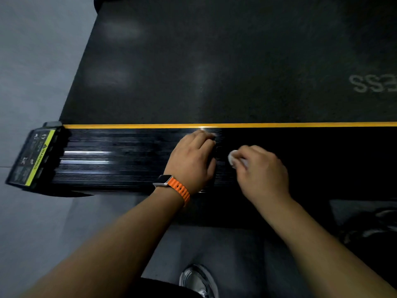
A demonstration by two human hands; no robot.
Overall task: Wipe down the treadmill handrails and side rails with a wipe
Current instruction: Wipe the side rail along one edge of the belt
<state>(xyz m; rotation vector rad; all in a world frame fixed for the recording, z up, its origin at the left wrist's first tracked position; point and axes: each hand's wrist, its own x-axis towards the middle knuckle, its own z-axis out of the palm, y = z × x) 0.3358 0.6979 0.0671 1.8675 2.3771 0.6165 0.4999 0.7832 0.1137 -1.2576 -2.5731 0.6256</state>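
A black ribbed side rail (120,160) of the treadmill runs left to right across the view, edged by a yellow stripe (279,125) along the belt. My right hand (261,168) pinches a small white wipe (233,158) and holds it against the rail. Just left of it, my left hand (193,159), with an orange-strapped watch on the wrist, rests on the rail with its fingers bent down onto the ribs. The hands are a little apart.
The dark running belt (214,61) fills the far side, with pale lettering at the right. An end cap with a yellow warning label (34,158) closes the rail at the left. Grey floor (32,72) lies left and below, with my shoe (198,280) near the bottom.
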